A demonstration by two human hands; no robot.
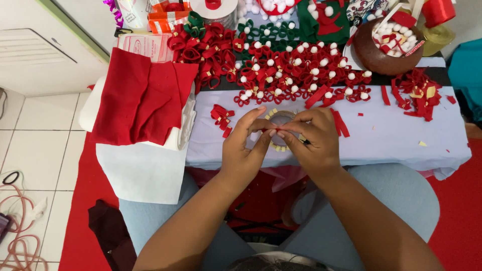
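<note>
Pinching a small red felt strip (269, 130) between both sets of fingertips, my left hand (244, 148) and right hand (311, 140) meet just above the tape roll (281, 120) on the pale table cloth (391, 135). The strip looks light, soft and floppy, so I'd grip its ends. Mostly hidden, probably folded. Finished red bows (301, 70) lie beyond the roll, loose strips (221, 118) left of it.

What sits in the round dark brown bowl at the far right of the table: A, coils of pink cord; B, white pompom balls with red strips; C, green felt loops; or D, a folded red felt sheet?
B: the round dark brown bowl is heaped with white pompom balls and a few red strips.
</note>
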